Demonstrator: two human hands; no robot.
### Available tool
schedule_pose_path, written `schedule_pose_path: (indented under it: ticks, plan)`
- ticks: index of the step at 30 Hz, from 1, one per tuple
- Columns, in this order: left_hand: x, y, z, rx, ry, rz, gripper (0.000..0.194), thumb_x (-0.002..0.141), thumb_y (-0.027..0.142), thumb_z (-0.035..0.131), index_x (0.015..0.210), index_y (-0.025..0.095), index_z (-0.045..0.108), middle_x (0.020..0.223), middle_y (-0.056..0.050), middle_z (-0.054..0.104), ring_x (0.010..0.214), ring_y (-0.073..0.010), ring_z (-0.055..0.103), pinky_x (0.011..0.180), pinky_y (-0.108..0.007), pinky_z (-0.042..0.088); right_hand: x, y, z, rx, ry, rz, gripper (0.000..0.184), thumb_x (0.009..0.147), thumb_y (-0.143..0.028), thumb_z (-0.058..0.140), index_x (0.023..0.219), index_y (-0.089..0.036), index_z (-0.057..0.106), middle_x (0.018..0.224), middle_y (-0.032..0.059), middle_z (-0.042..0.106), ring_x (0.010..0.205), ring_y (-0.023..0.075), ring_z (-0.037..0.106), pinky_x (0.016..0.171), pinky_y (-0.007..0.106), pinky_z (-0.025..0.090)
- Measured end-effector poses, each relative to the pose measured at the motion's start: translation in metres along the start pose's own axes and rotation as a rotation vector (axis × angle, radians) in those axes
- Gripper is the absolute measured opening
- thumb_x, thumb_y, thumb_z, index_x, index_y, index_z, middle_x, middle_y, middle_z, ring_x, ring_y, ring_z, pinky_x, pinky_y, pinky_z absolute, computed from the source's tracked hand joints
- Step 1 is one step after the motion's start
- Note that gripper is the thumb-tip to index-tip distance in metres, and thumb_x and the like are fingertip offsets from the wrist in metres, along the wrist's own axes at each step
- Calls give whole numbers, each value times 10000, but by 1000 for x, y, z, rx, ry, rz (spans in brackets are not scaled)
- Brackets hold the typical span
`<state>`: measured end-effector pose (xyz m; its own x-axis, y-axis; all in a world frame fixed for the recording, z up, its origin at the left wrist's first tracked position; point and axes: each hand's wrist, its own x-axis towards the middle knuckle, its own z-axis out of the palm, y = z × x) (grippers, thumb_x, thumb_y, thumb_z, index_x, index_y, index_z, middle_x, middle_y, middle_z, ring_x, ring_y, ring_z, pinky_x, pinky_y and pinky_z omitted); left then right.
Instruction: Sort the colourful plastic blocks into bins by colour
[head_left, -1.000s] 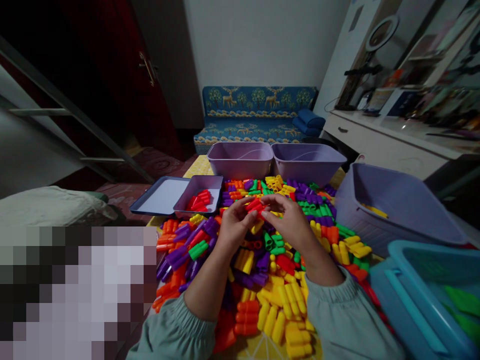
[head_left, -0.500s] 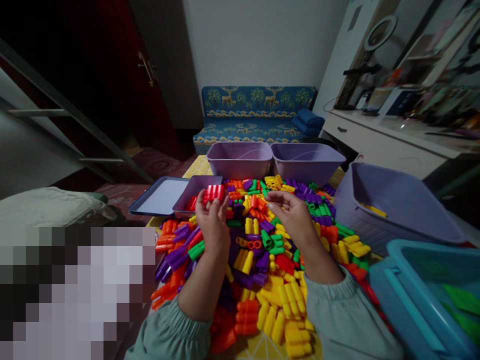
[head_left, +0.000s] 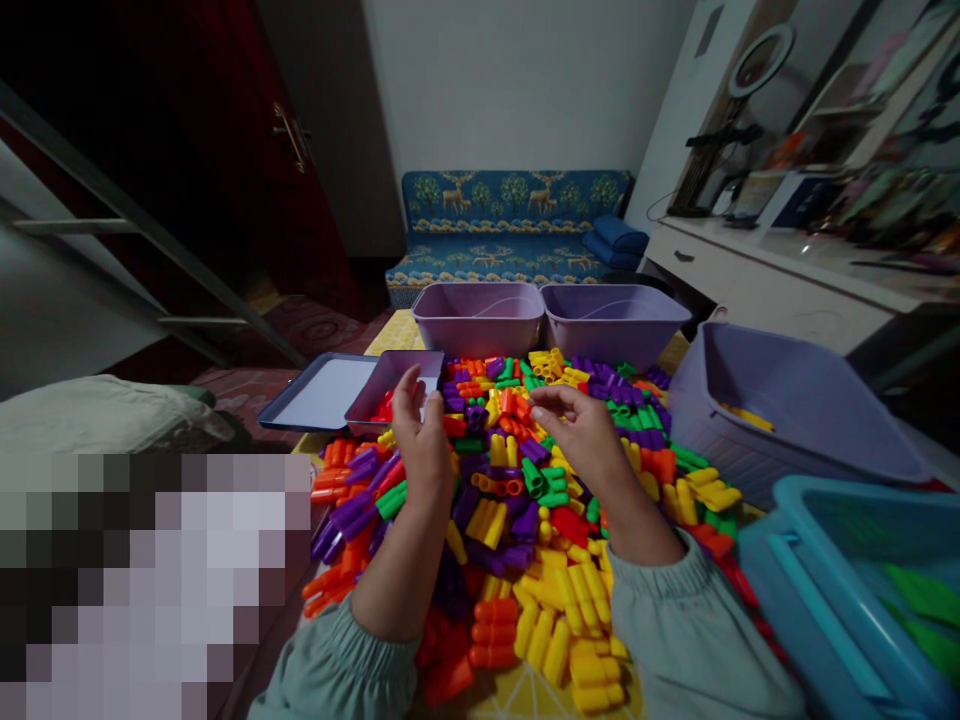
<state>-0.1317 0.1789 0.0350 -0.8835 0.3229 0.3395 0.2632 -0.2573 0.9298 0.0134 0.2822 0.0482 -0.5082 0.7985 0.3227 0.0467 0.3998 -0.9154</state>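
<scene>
My left hand [head_left: 424,430] is over the near right side of a small rectangular box [head_left: 358,418], fingers apart and with nothing visible in them. Red plastic blocks [head_left: 384,408] lie inside that box, partly hidden by the hand. Over the middle of a large heap of coloured plastic building blocks [head_left: 491,520] hovers my right hand [head_left: 577,425]. Its fingers are loosely bent, thumb and fingertips apart, and hold nothing I can see. Orange blocks [head_left: 516,406] lie just left of its fingertips. The heap mixes yellow, purple, green, orange and red pieces, each formed like joined tubes.
An open lid [head_left: 281,412] lies left of the box. Two purple bins [head_left: 480,325] [head_left: 611,335] stand behind the heap. A larger purple bin [head_left: 795,440] holds a few yellow blocks at right; a blue bin [head_left: 806,600] with green pieces is nearer. A patterned sofa [head_left: 517,230] is beyond.
The red block that was in my left hand is no longer there. That hand's fingers have opened and moved slightly left. My right hand has hardly moved.
</scene>
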Motion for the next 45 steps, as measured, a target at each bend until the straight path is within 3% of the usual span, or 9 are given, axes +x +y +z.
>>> schedule_pose_path:
  ticks: [4, 8, 12, 18, 21, 24, 31, 35, 45]
  plan:
    - [-2, 18, -5, 734, -257, 317, 324, 818, 188, 556, 1120, 210, 674, 1247, -112, 587, 1218, -293, 504, 1027, -425, 432, -1, 4, 1, -67, -18, -2, 162, 758, -247, 633, 887, -174, 700, 902, 71, 737, 819, 197, 686, 744, 322, 542]
    - [-7, 26, -8, 1183, -436, 309, 393, 816, 109, 502, 1160, 178, 678, 1076, -146, 653, 1065, -321, 574, 884, -409, 482, -2, 6, 3, -141, -90, 3, 141, 775, -207, 631, 892, -175, 704, 910, 73, 743, 850, 206, 694, 798, 350, 543]
    - [-11, 23, -8, 1334, -554, 299, 422, 817, 62, 452, 1161, 162, 675, 1021, -160, 658, 1024, -329, 594, 799, -385, 491, -5, 4, 6, -234, -191, 4, 155, 780, -168, 639, 916, -186, 711, 923, 67, 750, 874, 212, 702, 801, 350, 542]
    - [-12, 21, -8, 1372, -555, 252, 408, 838, 60, 427, 1140, 184, 672, 1046, -148, 632, 944, -299, 647, 698, -337, 483, -8, 3, 8, -326, -257, -36, 172, 777, -158, 658, 933, -197, 720, 929, 61, 754, 869, 217, 702, 793, 352, 532]
    - [-10, 19, -7, 1288, -556, 208, 331, 854, 117, 461, 1085, 158, 695, 1015, -161, 652, 868, -297, 667, 695, -352, 482, -7, 4, 8, -317, -251, -43, 172, 782, -160, 650, 936, -194, 720, 933, 65, 754, 871, 216, 702, 805, 354, 534]
    - [-6, 13, -5, 934, -546, 157, 205, 820, 188, 578, 960, 158, 725, 887, -116, 682, 813, -253, 659, 709, -320, 486, -6, 5, 8, -292, -232, -36, 159, 786, -161, 642, 921, -192, 719, 928, 65, 753, 872, 215, 703, 810, 357, 540]
    - [-9, -2, 8, -83, -619, -535, 255, 687, 328, 773, 825, 139, 672, 621, 7, 626, 516, -119, 586, 501, -237, 523, -6, 3, 11, -161, -187, -11, 229, 784, -199, 657, 1008, -190, 701, 980, 62, 746, 864, 192, 701, 769, 320, 557]
    - [-12, -8, 12, -226, -595, -647, 297, 664, 277, 810, 877, 118, 677, 673, -25, 682, 540, -117, 621, 553, -265, 575, -7, 3, 11, -131, -232, -12, 267, 768, -187, 663, 1032, -205, 700, 995, 51, 743, 838, 188, 702, 732, 309, 562]
    - [-13, -11, 15, -247, -634, -620, 467, 593, 392, 870, 928, 126, 684, 701, -44, 725, 594, -164, 682, 563, -284, 581, -5, 4, 11, -69, -141, 27, 156, 775, -250, 658, 909, -184, 703, 839, 57, 740, 744, 190, 692, 677, 306, 557]
